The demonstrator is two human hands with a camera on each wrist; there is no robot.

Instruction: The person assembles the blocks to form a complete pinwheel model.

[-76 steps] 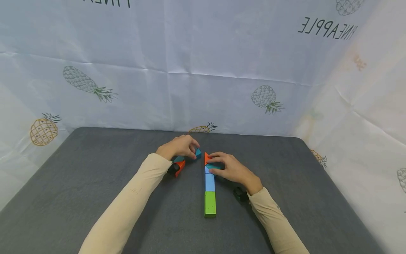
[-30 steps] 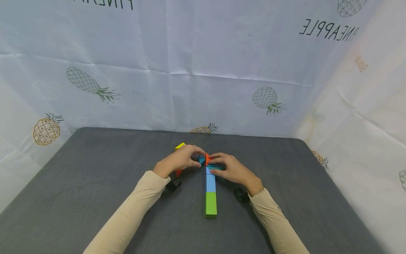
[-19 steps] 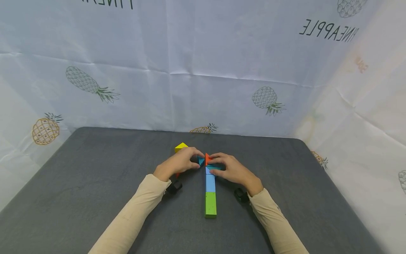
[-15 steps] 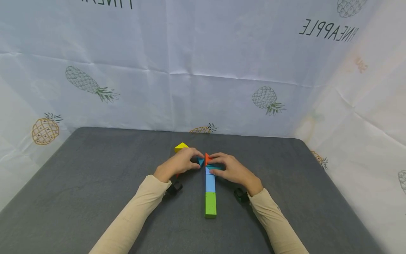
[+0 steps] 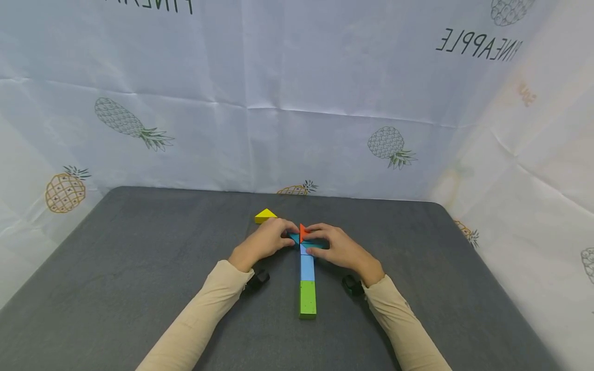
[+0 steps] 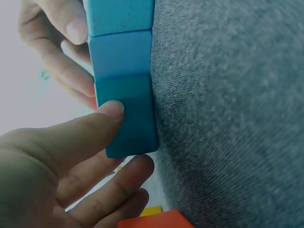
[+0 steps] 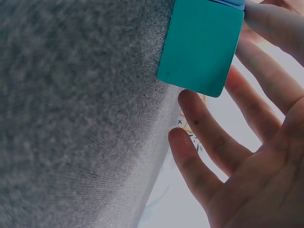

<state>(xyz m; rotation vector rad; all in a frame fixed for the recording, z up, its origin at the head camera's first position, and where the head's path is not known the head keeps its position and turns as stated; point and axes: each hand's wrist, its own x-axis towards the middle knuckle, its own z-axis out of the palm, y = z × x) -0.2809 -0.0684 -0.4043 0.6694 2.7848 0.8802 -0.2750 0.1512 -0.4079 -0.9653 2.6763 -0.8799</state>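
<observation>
My left hand (image 5: 265, 239) pinches a dark teal wedge block (image 5: 294, 237) at the left side of a row of blocks. In the left wrist view the thumb lies on this teal block (image 6: 130, 126), which sits against a blue one (image 6: 121, 54). My right hand (image 5: 341, 247) holds another teal wedge (image 5: 317, 245) on the row's right side, its thumb by a small light-blue block (image 5: 303, 249). The right wrist view shows that teal wedge (image 7: 202, 47) large. Between the hands an orange triangular block (image 5: 302, 232) tops the row.
Toward me the row continues with a light-blue block (image 5: 307, 268) and a green block (image 5: 308, 298). A yellow triangular block (image 5: 265, 215) lies beyond my left hand. An orange block (image 6: 159, 220) shows low in the left wrist view. The grey table (image 5: 139, 257) meets a pineapple-print cloth (image 5: 297, 144).
My left hand has carried the dark teal wedge right and toward me, up to the row's left side. The yellow block has come into view. My right hand stays in place.
</observation>
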